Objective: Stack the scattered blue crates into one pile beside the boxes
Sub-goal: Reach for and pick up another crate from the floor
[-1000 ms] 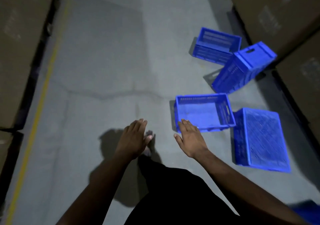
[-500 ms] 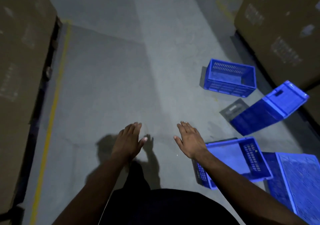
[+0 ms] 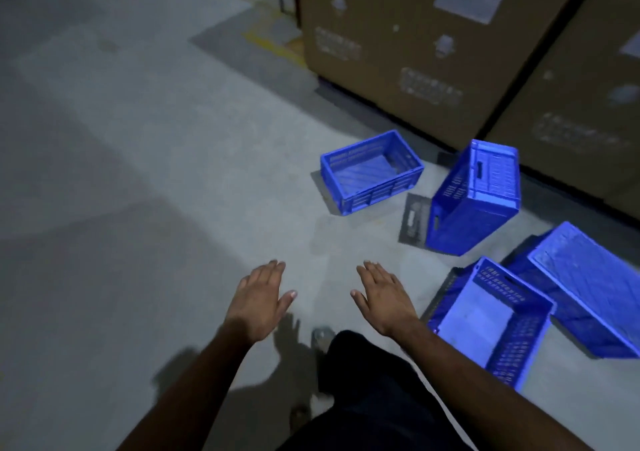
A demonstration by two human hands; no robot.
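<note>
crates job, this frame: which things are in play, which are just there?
In play:
upright crate near the boxes
crate tipped on its side
upright crate nearest the person
upside-down crate
cardboard boxes
left hand, right hand, both holding nothing

Just there:
concrete floor
yellow floor marking

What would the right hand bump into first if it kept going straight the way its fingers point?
Probably only bare floor: the right hand points up-left, passing left of the open crate. Depth is uncertain.
</note>
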